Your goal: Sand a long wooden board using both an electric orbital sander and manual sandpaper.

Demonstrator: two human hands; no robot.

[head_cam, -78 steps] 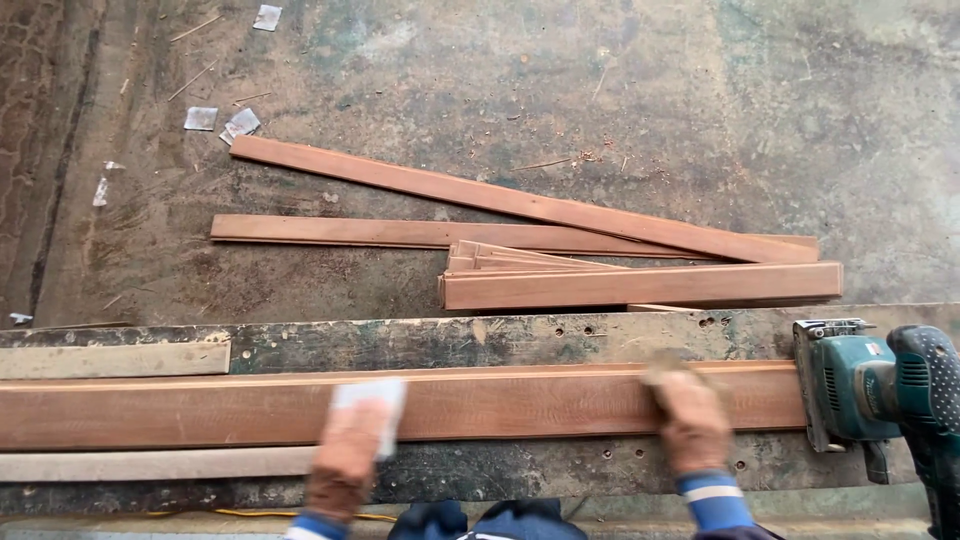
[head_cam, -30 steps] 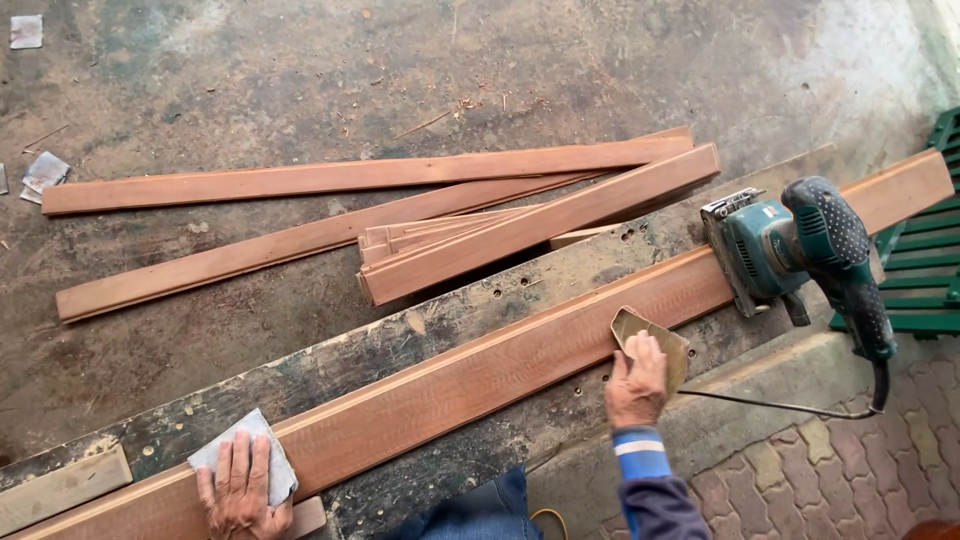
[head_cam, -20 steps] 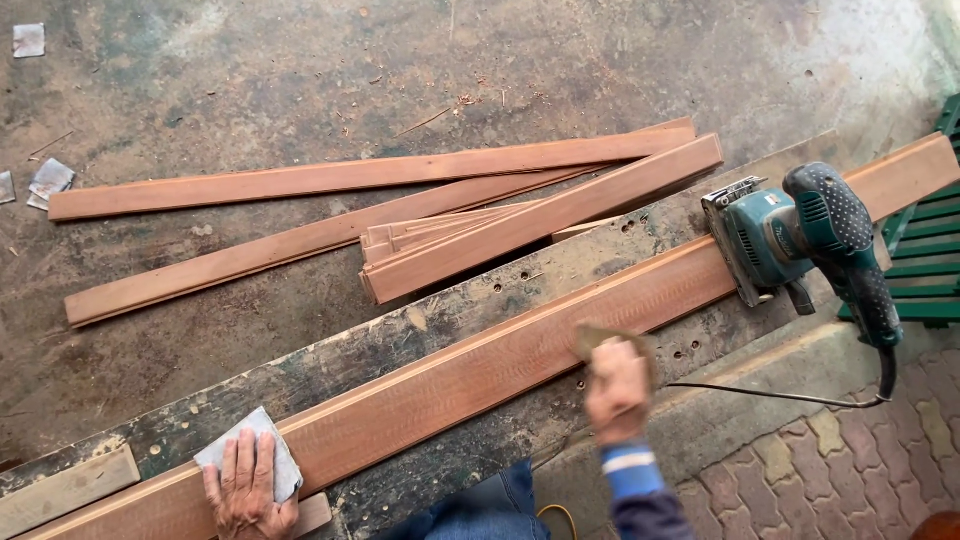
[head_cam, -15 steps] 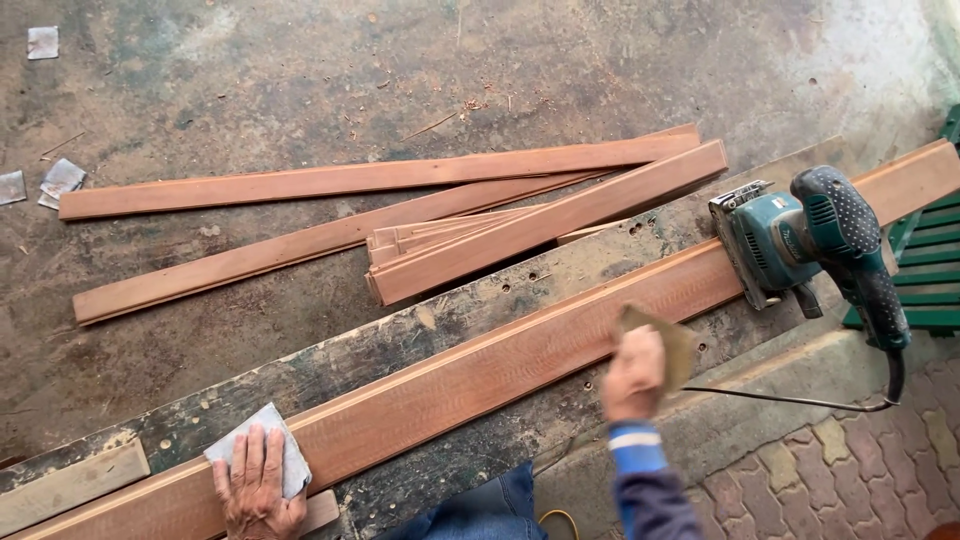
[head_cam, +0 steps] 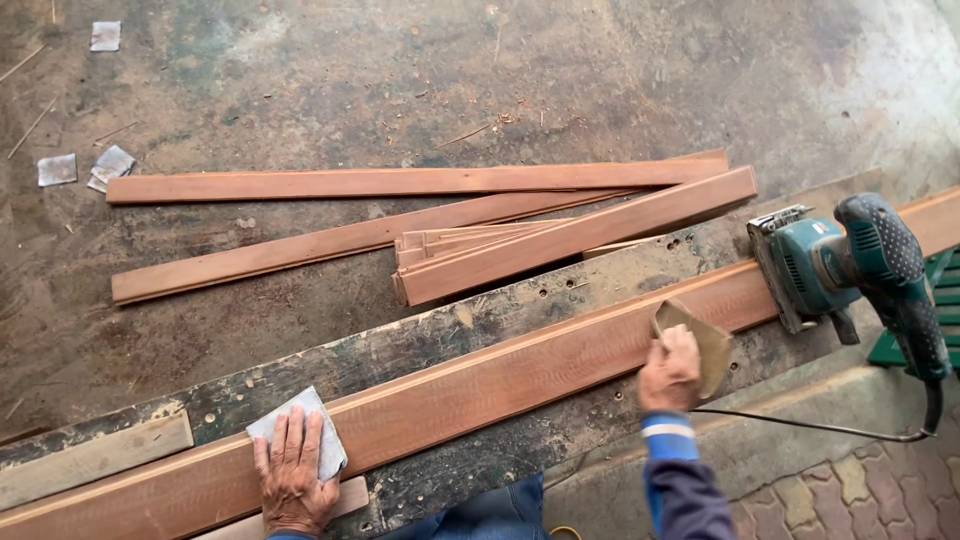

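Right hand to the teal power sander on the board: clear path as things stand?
Probably yes. The right hand holds brown sandpaper on the board; the sander sits farther along it, nothing between. It would need to drop the paper first.

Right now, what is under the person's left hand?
Under the left hand lies a grey sheet of sandpaper, pressed flat on the long reddish board. The sheet's far corners show; the part beneath the palm and the board surface there are covered.
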